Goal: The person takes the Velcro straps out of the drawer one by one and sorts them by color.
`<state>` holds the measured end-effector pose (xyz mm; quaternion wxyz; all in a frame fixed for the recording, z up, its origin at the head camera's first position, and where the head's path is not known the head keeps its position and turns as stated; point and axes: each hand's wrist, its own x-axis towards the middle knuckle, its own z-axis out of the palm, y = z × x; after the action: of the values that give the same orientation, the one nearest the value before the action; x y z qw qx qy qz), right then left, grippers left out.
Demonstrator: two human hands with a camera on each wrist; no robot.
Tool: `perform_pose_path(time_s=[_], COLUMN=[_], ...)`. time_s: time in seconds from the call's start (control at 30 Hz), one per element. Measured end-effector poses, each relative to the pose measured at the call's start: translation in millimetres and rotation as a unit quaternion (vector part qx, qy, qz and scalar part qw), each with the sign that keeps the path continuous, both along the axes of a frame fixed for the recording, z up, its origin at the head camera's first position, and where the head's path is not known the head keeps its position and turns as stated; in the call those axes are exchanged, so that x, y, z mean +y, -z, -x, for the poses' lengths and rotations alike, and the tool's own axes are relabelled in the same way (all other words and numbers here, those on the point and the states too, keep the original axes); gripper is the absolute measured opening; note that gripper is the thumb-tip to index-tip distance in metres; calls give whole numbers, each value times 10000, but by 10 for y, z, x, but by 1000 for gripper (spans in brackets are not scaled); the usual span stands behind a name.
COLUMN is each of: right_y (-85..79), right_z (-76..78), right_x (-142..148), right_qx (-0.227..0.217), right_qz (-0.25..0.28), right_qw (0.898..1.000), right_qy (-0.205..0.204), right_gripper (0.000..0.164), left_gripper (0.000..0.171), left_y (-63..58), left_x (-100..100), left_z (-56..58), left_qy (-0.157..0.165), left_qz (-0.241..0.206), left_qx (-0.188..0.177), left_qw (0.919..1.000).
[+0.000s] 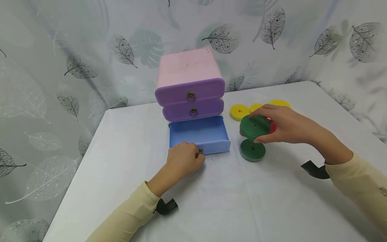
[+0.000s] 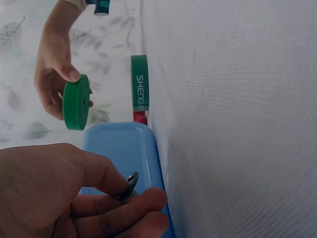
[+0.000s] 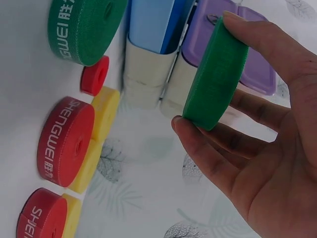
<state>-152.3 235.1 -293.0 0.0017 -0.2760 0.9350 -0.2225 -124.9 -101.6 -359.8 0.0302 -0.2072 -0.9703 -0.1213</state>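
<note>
My left hand (image 1: pixel 185 160) pinches the small metal ring pull (image 2: pixel 130 185) on the front of the blue drawer (image 1: pixel 215 146), which stands pulled out at the bottom of the drawer unit. Raised off the table, a green roll of tape (image 3: pixel 218 74) is gripped at its rim between the thumb and fingers of my right hand (image 1: pixel 285 125). A second green roll (image 1: pixel 252 150) lies flat on the table just below it, right of the drawer. Behind the held roll, red rolls (image 3: pixel 67 141) are mostly hidden in the head view.
Two purple drawers (image 1: pixel 189 92) with ring pulls sit shut above the blue one, under a pink top (image 1: pixel 188 65). Several yellow rolls (image 1: pixel 240 112) lie behind the red ones. A leaf-patterned curtain (image 1: pixel 121 50) hangs behind the white-covered table (image 1: pixel 133 134).
</note>
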Motion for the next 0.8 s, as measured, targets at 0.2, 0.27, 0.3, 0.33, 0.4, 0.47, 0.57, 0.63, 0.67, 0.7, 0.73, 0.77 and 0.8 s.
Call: perform_pose_path(time_s=[0.2, 0.27, 0.3, 0.33, 0.4, 0.47, 0.57, 0.63, 0.67, 0.7, 0.73, 0.77, 0.8], right_y=[25, 36, 39, 42, 50, 59, 78, 99, 110, 122, 134, 146, 156], right_z=[-15, -22, -26, -31, -40, -48, -62, -74, -80, -85, -90, -95, -99], right_x=[60, 90, 105, 121, 153, 187, 244, 288, 310, 331, 351, 369, 386], right_qx=[-132, -179, -196, -206, -212, -201, -197, -216, -240, -263, -294, -315, -342], right_qz=[-85, -163, -186, -198, -218, -248, -284, -274, -261, -240, -231, -215, -204], right_qw=[9999, 9997, 9996, 9995, 9992, 9991, 9990, 9992, 9992, 9992, 9992, 9992, 9991], right_qy=[-35, 56, 107, 154, 241, 285, 266, 215, 194, 182, 168, 150, 135], right_gripper=[67, 68, 68, 68, 68, 67, 65, 65, 65, 65, 64, 64, 64], left_gripper=[48, 48, 48, 48, 48, 47, 47, 47, 47, 47, 47, 47, 47], left_y=[5, 6, 5, 3, -1, -4, -13, -12, -13, -15, -17, -17, -17], left_x=[-6, -5, -4, -3, -3, -6, -9, -11, -12, -11, -11, -12, -12], left_z=[-1, 1, 3, 3, 3, 2, -3, -3, -4, -3, -2, -1, 1], left_qy=[11, 17, 17, 19, 16, 15, 19, 37, 48, 52, 55, 62, 60], left_qz=[-24, -24, -22, -27, -14, -20, -25, -49, -56, -52, -55, -57, -59], left_qx=[-48, -55, -63, -65, -65, -54, -43, -30, -19, -26, -24, -19, -14], left_qw=[10000, 10000, 10000, 10000, 10000, 10000, 10000, 10000, 10000, 10000, 10000, 10000, 10000])
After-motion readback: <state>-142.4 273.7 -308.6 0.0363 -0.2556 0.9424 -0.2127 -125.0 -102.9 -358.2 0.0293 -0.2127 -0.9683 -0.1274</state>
